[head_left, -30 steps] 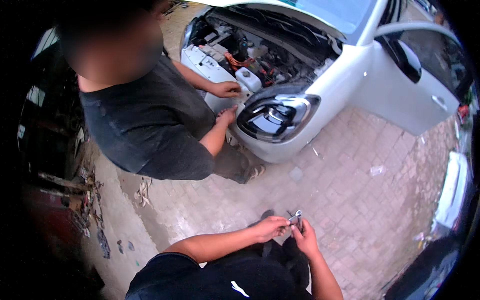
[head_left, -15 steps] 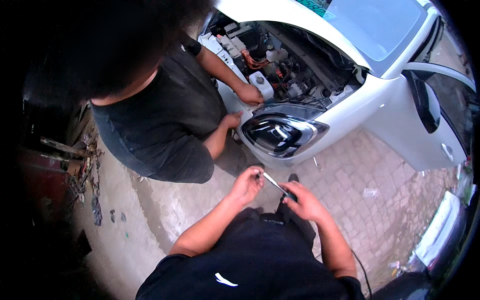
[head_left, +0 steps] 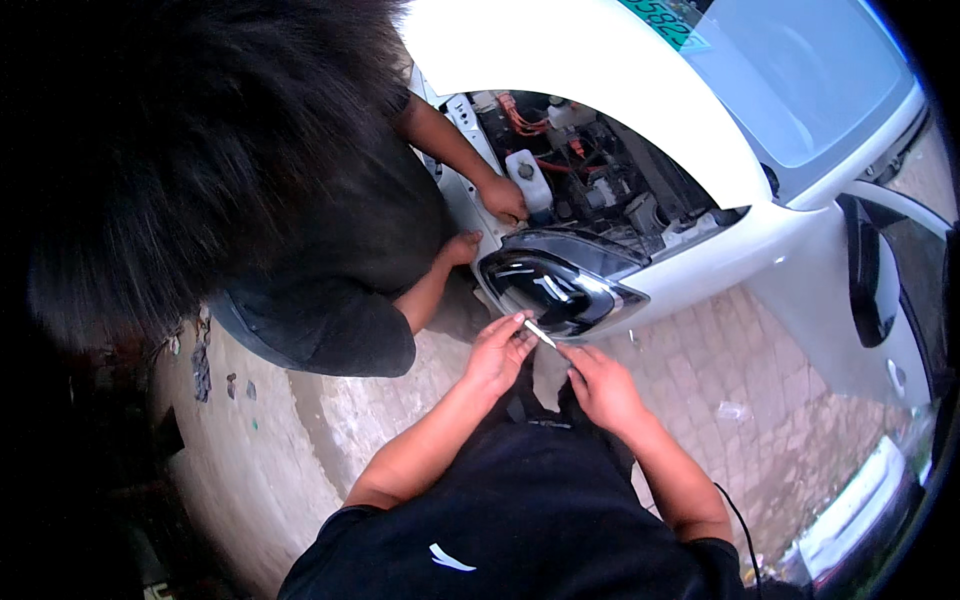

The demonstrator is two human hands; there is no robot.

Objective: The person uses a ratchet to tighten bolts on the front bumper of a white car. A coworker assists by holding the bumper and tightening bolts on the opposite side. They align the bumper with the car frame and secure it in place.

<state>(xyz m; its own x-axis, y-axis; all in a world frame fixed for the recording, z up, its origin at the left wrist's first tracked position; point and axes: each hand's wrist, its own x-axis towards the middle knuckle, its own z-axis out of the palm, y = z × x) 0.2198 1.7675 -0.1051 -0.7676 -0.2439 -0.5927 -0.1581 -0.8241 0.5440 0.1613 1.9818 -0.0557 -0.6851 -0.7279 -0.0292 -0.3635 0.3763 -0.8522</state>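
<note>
My left hand (head_left: 497, 358) is in front of the car's headlight (head_left: 548, 290), its thumb and fingers pinched at one end of a slim, pale rod-shaped tool (head_left: 540, 333). From there the tool slants down to my right hand (head_left: 606, 390), whose fingers close around its other end. That end is hidden in the right hand. Just beyond my hands, the headlight sits in the front corner of a white car (head_left: 700, 262).
At the left, a co-worker in dark clothing leans over the car, one hand (head_left: 503, 200) by a white reservoir (head_left: 528, 180), the other (head_left: 461, 248) on the front edge. The bonnet (head_left: 560, 50) is raised. A car door (head_left: 850, 330) stands open at the right, above brick paving (head_left: 690, 400).
My view has shifted, and the co-worker's head takes up more of it. My hands have come closer together and nearer the headlight, still holding the tool between them. The dark handle end no longer shows.
</note>
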